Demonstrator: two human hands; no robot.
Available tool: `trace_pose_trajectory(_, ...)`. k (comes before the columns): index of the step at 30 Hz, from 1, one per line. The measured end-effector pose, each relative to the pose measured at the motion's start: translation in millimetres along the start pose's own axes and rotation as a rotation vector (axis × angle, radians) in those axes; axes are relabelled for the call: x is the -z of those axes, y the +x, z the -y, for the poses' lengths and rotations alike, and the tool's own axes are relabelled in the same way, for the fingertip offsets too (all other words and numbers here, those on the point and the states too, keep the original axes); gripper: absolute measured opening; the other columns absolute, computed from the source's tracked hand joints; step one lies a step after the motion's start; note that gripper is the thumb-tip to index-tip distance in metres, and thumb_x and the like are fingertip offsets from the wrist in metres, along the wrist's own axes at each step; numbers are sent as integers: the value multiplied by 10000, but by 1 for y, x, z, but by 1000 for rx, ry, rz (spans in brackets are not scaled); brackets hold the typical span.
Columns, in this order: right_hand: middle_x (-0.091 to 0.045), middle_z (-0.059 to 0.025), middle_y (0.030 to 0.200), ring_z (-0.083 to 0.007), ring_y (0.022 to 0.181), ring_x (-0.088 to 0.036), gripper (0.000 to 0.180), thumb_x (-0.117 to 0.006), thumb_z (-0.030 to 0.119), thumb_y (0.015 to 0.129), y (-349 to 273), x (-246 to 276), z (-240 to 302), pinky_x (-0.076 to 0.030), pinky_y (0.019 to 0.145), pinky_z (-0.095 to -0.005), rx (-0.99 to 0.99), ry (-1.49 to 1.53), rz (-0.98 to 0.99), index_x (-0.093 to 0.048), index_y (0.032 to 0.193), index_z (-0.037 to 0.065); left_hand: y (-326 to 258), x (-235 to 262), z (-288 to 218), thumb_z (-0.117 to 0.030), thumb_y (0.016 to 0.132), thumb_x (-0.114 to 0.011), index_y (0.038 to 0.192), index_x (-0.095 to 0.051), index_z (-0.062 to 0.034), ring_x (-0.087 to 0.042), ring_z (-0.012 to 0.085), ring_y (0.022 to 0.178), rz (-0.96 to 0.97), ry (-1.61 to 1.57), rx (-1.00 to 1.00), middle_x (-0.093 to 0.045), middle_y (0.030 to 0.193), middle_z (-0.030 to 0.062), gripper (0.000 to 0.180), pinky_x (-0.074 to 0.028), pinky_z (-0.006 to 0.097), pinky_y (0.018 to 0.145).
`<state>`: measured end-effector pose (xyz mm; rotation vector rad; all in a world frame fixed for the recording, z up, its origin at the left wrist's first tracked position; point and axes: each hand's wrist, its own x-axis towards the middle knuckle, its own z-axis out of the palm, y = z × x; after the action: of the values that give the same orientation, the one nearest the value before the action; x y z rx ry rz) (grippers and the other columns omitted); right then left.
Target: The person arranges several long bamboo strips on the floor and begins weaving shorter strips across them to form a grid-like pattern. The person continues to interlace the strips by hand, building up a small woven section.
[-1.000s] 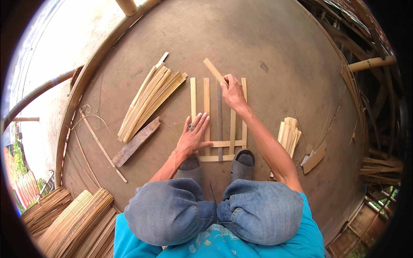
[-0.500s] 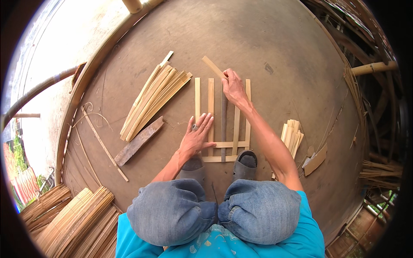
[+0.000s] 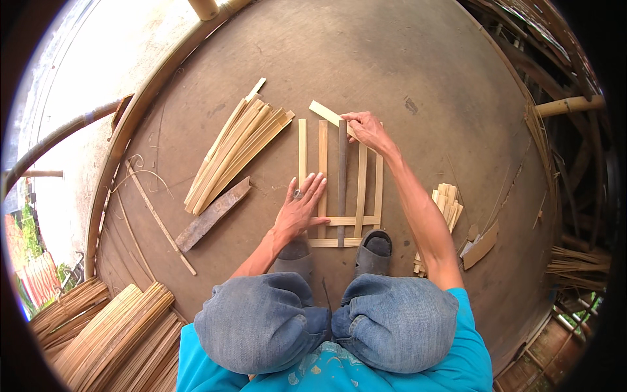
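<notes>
A worn brown floor [image 3: 424, 72] fills the head view, edged on the left by a curved bamboo rail [image 3: 140, 111] with bright daylight beyond it. The person squats, denim knees at the bottom, both shoes at the near end of a partly woven mat of bamboo strips [image 3: 339, 183], which lies on the floor in the middle of the picture: five upright strips, one of them dark, crossed by two flat strips close to the shoes.

The left hand [image 3: 302, 209] lies open and flat, fingers spread, pressing on the mat's left uprights just above the crossing strips; it grips nothing.

The right hand [image 3: 367, 129] is at the far end of the mat, fingers pinched shut on a loose pale strip [image 3: 326, 114] that slants up and to the left from the hand, over the tops of the uprights.

Left of the mat lies a fanned bundle of bamboo strips [image 3: 235, 150], and nearer the person than that bundle, a dark flat blade-like piece [image 3: 212, 214]. Right of the mat, beside the right forearm, sits a small stack of short strips [image 3: 444, 202]. Far to the lower left of the mat, bundles of thin splints [image 3: 111, 326] are piled.
</notes>
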<state>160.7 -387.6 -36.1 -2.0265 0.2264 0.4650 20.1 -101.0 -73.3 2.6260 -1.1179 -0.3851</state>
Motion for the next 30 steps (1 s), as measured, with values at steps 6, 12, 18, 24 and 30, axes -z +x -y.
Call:
trace_pose_trajectory(6, -713, -213, 959, -335, 875, -739, 362, -578, 164, 1009, -5, -29, -13, -598, 806, -474, 397, -356, -360, -719, 1304, 8, 1, 2, -2, -766, 902, -568, 1697, -211, -87, -136, 213, 1645, 2, 16, -7, -203, 1772, 54, 1104, -29, 526, 1338)
trace_pose_trajectory(12, -606, -194, 1117, -367, 952, -712, 474, -738, 278, 978, -18, -47, -10, -593, 845, -481, 347, -484, -337, -641, 1390, 63, 1, 1, 0, -762, 904, -570, 1696, -214, -90, -135, 216, 1645, 6, 18, 2, -211, 1770, 53, 1098, -27, 527, 1339)
trace_pose_trajectory(18, -545, -170, 1181, -345, 995, -705, 431, -737, 215, 975, -16, -53, -16, -611, 840, -462, 366, -528, -389, -669, 1396, 156, 2, 3, -1, -767, 905, -566, 1696, -221, -94, -111, 246, 1650, 47, 29, -1, -194, 1775, 57, 1094, -30, 530, 1339)
trace_pose_trajectory(24, -499, -160, 1222, -351, 948, -709, 362, -742, 185, 966, -14, -54, -15, -621, 804, -472, 430, -517, -442, -702, 1325, 148, -2, -12, 4, -763, 887, -600, 1698, -228, -109, -52, 357, 1650, -62, 21, -7, -176, 1773, 123, 1106, -35, 537, 1339)
trace_pose_trajectory(30, -499, -153, 1201, -351, 935, -712, 339, -740, 159, 964, -15, -61, -12, -620, 783, -473, 358, -493, -455, -712, 1302, 140, -2, -7, 0, -715, 871, -675, 1702, -239, -157, -45, 376, 1648, -29, -63, 30, -144, 1772, 170, 1091, -46, 554, 1333)
